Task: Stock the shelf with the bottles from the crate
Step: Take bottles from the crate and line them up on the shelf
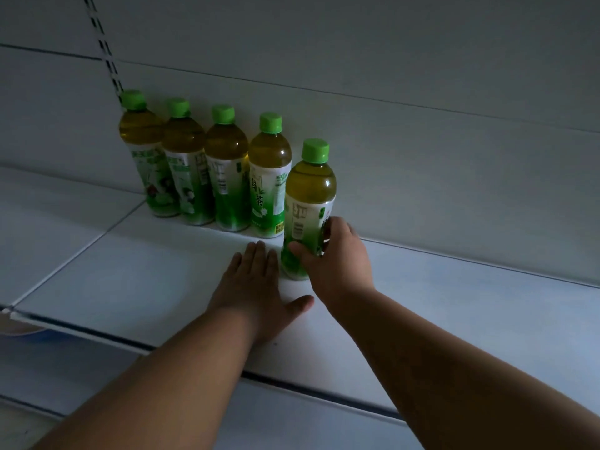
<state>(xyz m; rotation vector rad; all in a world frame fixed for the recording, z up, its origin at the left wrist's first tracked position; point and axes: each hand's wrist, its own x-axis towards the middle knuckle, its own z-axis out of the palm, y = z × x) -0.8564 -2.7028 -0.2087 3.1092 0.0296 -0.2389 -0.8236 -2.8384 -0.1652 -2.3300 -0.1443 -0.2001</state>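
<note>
Several green-capped tea bottles stand upright in a row [224,170] against the back panel of a white shelf [130,274]. One more bottle of the same kind [308,203] stands at the row's right end, slightly nearer to me. My right hand [337,258] is wrapped around its lower half from the right. My left hand [259,287] lies flat, palm down, on the shelf just left of that bottle's base, fingers together and thumb spread. The crate is not in view.
The white back panel [389,76] rises behind the bottles, with a slotted upright rail [107,50] at the left. The shelf's front edge [97,332] runs across below my forearms. A blue and white object [22,331] shows under the shelf at far left.
</note>
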